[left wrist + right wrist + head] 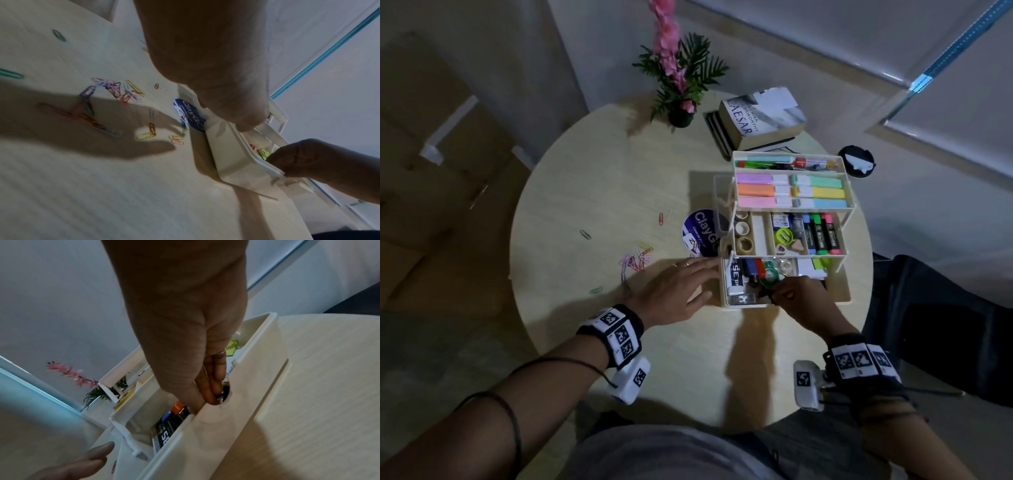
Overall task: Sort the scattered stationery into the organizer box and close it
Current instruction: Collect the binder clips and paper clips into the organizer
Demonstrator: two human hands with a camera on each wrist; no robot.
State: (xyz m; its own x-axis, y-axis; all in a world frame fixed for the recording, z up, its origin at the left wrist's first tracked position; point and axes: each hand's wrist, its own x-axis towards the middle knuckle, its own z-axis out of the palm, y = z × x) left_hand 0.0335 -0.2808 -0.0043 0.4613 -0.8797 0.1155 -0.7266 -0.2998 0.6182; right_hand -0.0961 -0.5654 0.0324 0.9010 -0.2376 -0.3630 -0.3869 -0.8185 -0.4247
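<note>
Right hand (pixel 803 296) reaches into the near, bottom compartment of the organizer box (pixel 839 301), fingers curled down among the contents. In the right wrist view the fingertips (pixel 213 394) close on something small, dark and shiny at the front wall of the box; what it is cannot be told. A green tape dispenser (pixel 769 272) lies just beside the knuckles in the head view; contact with it is unclear.

Left hand (pixel 676 291) lies flat, fingers straight and slightly spread, on the table (pixel 688 377) against the left wall of the box, fingertips at its corner. It holds nothing.

Box stands open on the right half of the round table, tiers fanned out stepwise. Bottom tier: a glue stick (pixel 734 279), markers, a tape roll, sticky notes. Middle tier: tape rolls, a sharpener, highlighters (pixel 822 233). Next tier up: pastel highlighters (pixel 791 192). Top tier: pens.

Left of the box, partly under it, a round blue sticker (pixel 700 233). Coloured paper clips (pixel 637 262) lie scattered on the table left of the left hand, most in one cluster, a few apart.

Far edge of the table: a potted plant with pink flowers (pixel 678 78), a stack of books (pixel 760 118).
</note>
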